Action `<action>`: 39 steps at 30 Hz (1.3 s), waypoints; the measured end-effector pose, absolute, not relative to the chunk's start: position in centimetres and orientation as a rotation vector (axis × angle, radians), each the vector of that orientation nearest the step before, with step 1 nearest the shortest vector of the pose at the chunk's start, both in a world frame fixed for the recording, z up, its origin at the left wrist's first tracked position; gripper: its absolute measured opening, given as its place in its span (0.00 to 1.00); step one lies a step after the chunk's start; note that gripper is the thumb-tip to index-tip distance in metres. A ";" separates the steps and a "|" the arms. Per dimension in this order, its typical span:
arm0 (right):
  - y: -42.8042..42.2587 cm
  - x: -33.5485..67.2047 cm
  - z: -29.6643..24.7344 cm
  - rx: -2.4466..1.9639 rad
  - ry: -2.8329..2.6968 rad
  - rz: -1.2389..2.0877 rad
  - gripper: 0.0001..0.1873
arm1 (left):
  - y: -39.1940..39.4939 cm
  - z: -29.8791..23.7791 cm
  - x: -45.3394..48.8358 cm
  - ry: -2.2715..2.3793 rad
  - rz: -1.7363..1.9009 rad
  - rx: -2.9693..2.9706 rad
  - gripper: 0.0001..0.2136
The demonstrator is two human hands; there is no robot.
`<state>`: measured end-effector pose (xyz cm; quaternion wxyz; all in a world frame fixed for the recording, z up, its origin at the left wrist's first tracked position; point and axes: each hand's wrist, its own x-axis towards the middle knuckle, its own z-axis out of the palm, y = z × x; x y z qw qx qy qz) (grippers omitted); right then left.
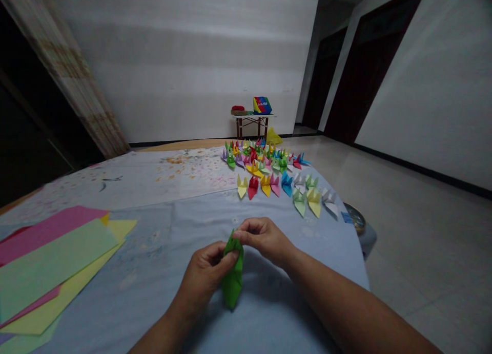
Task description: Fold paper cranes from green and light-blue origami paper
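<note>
A green folded paper piece [232,285], long and narrow with a point at its lower end, is held upright above the table near me. My left hand [211,267] pinches it around the middle, thumb across its front. At its upper tip, my right hand [261,236] grips the paper between thumb and fingers. Beyond my hands stand folded paper cranes in several colours, among them a red crane [252,187], a blue crane [286,184] and a pale yellow crane [313,202].
Coloured paper sheets [57,262] lie stacked at the left. A denser group of cranes [261,157] fills the table's far right part. The cloth-covered table [154,241] curves away at right, beside a stool [367,238]. A small table [253,117] holds a colourful box by the wall.
</note>
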<state>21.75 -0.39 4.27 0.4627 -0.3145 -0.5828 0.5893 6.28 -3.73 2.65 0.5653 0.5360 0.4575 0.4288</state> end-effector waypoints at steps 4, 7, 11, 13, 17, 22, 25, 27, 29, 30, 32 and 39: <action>-0.4 21.8 4.3 -0.803 -1.481 1.351 0.17 | -3.8 2.8 6.4 1.074 0.987 1.239 0.11; -0.4 21.7 4.1 -0.817 -1.471 1.316 0.17 | -3.8 2.9 6.4 1.071 0.989 1.211 0.11; -0.3 21.8 4.0 -0.821 -1.440 1.388 0.16 | -3.7 3.1 6.2 1.066 1.002 1.189 0.11; -0.2 21.9 4.2 -0.777 -1.436 1.516 0.15 | -3.6 3.1 6.1 1.050 1.002 1.193 0.11; 0.0 22.3 4.4 -0.726 -1.408 1.694 0.15 | -3.4 3.2 6.0 1.039 1.066 1.203 0.11; 0.4 22.6 4.0 -0.762 -1.378 1.667 0.15 | -3.4 3.0 6.0 1.034 1.151 1.247 0.08; 0.5 22.5 3.9 -0.792 -1.384 1.645 0.15 | -3.3 2.8 5.7 0.981 1.163 1.307 0.05; 0.4 22.5 3.9 -0.809 -1.378 1.638 0.15 | -3.3 2.7 5.5 0.932 1.169 1.350 0.04; 0.4 22.5 3.9 -0.812 -1.366 1.650 0.16 | -3.2 2.7 5.3 0.892 1.173 1.400 0.03; 0.4 22.5 3.9 -0.806 -1.364 1.666 0.16 | -3.2 2.7 5.3 0.879 1.179 1.422 0.02; 0.4 22.6 3.9 -0.783 -1.381 1.719 0.16 | -3.2 2.7 5.2 0.874 1.186 1.454 0.01; 0.3 22.7 3.8 -0.806 -1.447 1.719 0.17 | -3.2 2.4 5.2 0.892 1.192 1.492 0.02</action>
